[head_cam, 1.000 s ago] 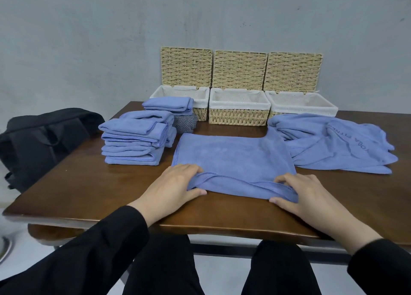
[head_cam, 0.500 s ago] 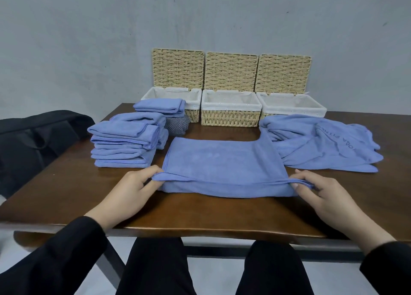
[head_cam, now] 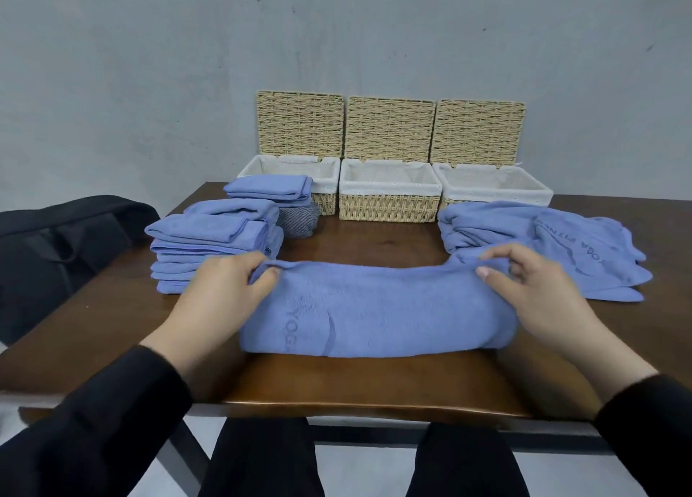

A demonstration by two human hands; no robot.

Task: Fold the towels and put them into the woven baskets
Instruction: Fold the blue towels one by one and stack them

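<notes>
Three baskets (head_cam: 388, 197), three lids (head_cam: 389, 129), two hands (head_cam: 221, 294), one bag (head_cam: 56, 242), one grey cloth (head_cam: 299, 221), many towels (head_cam: 374, 309) beyond exact count.

towel (head_cam: 378, 309): soft matt blue cloth; baskets (head_cam: 388, 207): rough woven straw, white cloth lining; worktop (head_cam: 374, 388): glossy dark wood

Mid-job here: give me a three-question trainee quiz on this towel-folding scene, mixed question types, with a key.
1. True or false: both the left hand and the right hand grip the blue towel being folded.
2. How many open woven baskets with white liners stand at the back of the brown wooden table?
3. The stack of folded blue towels lies: A) on the person's left, B) on the person's right, C) inside a basket.

Key: 1 true; 2 three; 3 A.
</notes>
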